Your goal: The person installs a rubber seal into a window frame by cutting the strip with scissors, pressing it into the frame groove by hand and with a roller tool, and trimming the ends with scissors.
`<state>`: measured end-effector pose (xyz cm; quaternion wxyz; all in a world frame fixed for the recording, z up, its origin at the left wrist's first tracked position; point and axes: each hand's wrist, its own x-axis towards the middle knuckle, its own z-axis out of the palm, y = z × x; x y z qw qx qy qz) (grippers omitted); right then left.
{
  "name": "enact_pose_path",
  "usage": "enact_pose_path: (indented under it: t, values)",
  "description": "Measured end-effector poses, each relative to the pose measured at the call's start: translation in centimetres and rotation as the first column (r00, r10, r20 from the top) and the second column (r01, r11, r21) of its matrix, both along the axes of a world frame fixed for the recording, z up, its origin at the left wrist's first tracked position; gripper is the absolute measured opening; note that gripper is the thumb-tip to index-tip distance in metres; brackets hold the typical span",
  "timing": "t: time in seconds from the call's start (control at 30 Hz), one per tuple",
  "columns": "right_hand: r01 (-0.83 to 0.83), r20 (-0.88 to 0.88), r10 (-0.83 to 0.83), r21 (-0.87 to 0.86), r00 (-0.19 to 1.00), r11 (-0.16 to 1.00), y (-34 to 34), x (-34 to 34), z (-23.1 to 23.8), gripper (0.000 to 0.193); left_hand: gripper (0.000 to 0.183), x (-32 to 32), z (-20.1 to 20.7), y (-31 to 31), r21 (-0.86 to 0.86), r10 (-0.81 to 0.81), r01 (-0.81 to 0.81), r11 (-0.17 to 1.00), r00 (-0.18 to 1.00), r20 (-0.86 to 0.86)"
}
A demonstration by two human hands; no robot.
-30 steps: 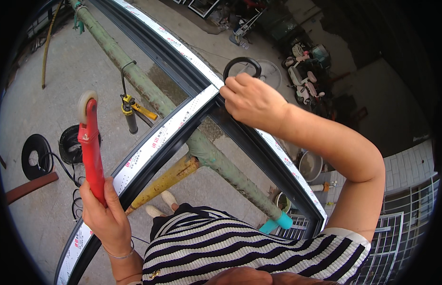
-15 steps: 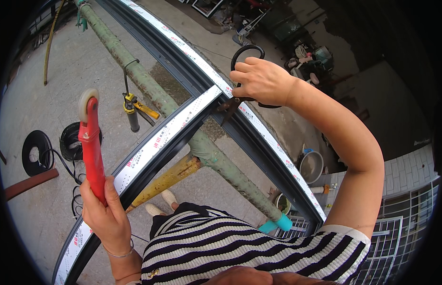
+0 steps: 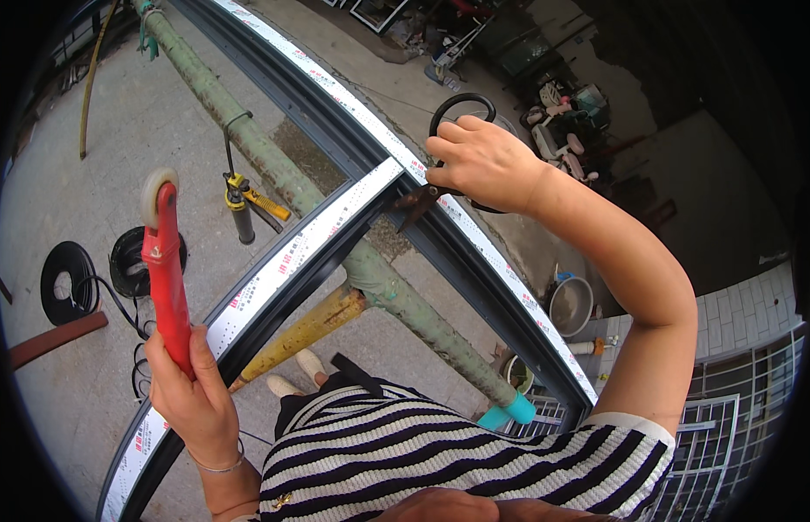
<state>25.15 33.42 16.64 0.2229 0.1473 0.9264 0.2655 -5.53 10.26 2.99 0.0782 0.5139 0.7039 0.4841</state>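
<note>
My left hand (image 3: pixel 192 400) is wrapped round the red handle of a roller tool (image 3: pixel 167 278), whose pale wheel points up. That hand is beside the crossbar (image 3: pixel 292 252) of a dark window frame covered with printed white film. My right hand (image 3: pixel 488 161) grips scissors (image 3: pixel 418 204) with black loop handles and brown, rusty-looking blades. The blades point down into the corner where the crossbar meets the long frame bar (image 3: pixel 501 270). Whether they touch anything there I cannot tell. A short dark strip (image 3: pixel 357 374) shows near my waist.
Under the frame runs a green pipe (image 3: pixel 248 143), joined by a yellow pipe (image 3: pixel 305 329). On the floor are a yellow-and-black hand tool (image 3: pixel 242 209), black coils (image 3: pixel 70 283) and a brown bar (image 3: pixel 57 337). A grey basin (image 3: pixel 570 306) stands at the right.
My right hand has shifted slightly down and right, and the scissor blades sit a little lower. A dark strip now shows near my waist. The left hand and roller have barely moved.
</note>
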Motion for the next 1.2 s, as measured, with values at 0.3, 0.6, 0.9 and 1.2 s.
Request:
enact_pose_path:
  t: [0.3, 0.6, 0.9, 1.2]
  values:
    - [-0.083, 0.056, 0.079, 0.080, 0.995, 0.993, -0.7, -1.9, 0.2, 0.004, 0.023, -0.2, -0.1, 0.0, 0.036, -0.016, 0.017, 0.999, 1.000, -0.014]
    - [-0.042, 0.040, 0.041, 0.016, 0.998, 0.999, 0.2, -1.6, 0.4, 0.007, 0.017, -0.3, 0.2, 0.0, 0.053, -0.027, 0.031, 0.998, 0.997, -0.073]
    - [0.002, 0.088, -0.007, 0.065, 0.996, 0.998, -0.3, -2.5, 0.6, 0.008, 0.022, -0.4, 0.2, -0.3, -0.013, -0.046, 0.046, 0.999, 0.999, 0.000]
    - [0.045, 0.116, -0.048, 0.035, 0.992, 0.998, -0.6, -2.5, 1.1, 0.014, 0.023, -0.5, 0.2, -0.3, 0.016, -0.067, 0.068, 0.998, 0.998, -0.015]
